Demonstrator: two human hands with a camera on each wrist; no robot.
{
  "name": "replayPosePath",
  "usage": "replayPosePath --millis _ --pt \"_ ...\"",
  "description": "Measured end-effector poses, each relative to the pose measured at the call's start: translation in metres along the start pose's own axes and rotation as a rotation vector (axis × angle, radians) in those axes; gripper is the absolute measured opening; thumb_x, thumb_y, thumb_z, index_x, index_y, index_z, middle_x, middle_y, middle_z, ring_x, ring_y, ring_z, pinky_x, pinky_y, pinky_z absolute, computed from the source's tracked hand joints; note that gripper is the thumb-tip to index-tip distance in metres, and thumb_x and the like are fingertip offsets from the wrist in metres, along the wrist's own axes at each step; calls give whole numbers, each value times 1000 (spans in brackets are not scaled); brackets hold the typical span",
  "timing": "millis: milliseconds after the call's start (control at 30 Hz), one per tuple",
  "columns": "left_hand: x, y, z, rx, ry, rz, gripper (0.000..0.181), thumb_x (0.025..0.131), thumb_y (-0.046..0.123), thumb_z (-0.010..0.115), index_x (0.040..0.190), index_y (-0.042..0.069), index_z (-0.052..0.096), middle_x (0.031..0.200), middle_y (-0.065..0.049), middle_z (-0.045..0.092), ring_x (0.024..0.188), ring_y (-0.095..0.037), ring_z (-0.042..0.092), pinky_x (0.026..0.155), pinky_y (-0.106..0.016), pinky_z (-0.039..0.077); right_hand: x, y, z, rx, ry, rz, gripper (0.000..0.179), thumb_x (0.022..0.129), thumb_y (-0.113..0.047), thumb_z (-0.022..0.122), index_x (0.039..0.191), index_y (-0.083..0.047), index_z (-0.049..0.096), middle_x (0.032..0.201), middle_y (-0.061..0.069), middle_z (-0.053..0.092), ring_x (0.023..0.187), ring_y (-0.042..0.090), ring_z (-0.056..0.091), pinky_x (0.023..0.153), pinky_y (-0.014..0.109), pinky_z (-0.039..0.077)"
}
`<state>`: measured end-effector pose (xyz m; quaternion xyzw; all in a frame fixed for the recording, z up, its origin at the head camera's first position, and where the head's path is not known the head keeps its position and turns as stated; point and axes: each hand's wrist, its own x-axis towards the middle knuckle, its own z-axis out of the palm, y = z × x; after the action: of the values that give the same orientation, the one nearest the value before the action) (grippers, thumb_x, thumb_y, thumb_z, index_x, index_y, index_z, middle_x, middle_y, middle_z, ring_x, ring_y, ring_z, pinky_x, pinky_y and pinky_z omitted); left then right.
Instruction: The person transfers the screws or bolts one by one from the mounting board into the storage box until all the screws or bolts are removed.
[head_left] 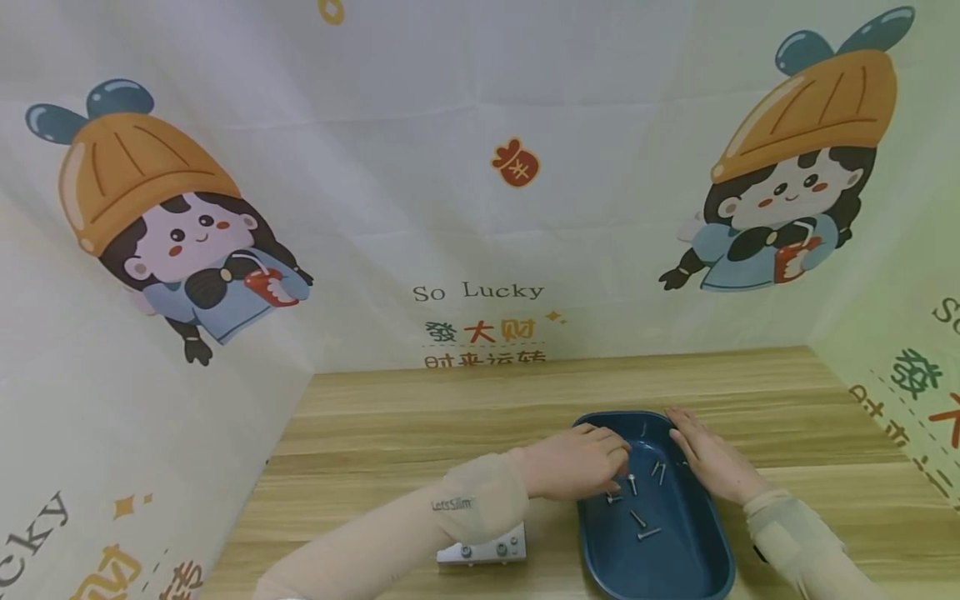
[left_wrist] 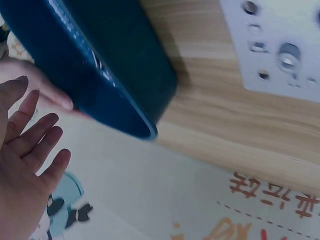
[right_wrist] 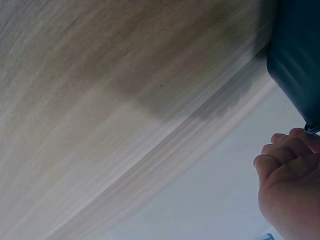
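Note:
My left hand (head_left: 581,461) hovers over the left side of a dark blue tray (head_left: 656,567), above several small metal screws (head_left: 637,518). In the left wrist view its fingers (left_wrist: 37,142) are loosely bent and spread, with nothing visible between them. The far right rim of the tray lies between the thumb and fingers of my right hand (head_left: 716,462), which holds it there. From the right wrist view, that hand's fingers (right_wrist: 282,155) appear bent beside the tray's outer wall (right_wrist: 297,60). Some screws are partly hidden by my left hand.
A pale metal block (head_left: 483,552) with bolts and holes stands left of the tray, partly covered by my left sleeve (head_left: 480,500). All of this sits on a wood-grain table (head_left: 420,417). Printed cloth (head_left: 480,225) hangs behind and at both sides.

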<state>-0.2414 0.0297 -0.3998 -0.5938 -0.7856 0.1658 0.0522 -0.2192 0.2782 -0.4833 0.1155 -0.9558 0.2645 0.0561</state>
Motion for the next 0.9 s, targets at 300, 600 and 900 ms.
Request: replayPosePath --millis 300,600,900 --pt "-53 -25 8 -144 59 -148 25 101 32 55 118 15 62 138 -5 57 132 -18 51 115 -29 39 0 -1 -1 12 -4 -3 47 107 -17 39 143 14 38 148 37 35 137 56 31 111 67 30" --pt "-102 -27 32 -244 83 -261 24 99 27 59 117 11 63 138 -9 58 133 -23 51 117 -36 38 0 -2 0 23 -16 4 48 107 -18 39 143 14 37 149 37 34 138 56 30 111 68 28" --pt "-132 -14 49 -360 103 -372 20 97 24 62 112 11 64 139 -11 57 130 -27 53 113 -43 43 0 -1 0 17 -15 3 48 107 -18 39 143 14 37 149 37 34 137 56 30 111 68 29"
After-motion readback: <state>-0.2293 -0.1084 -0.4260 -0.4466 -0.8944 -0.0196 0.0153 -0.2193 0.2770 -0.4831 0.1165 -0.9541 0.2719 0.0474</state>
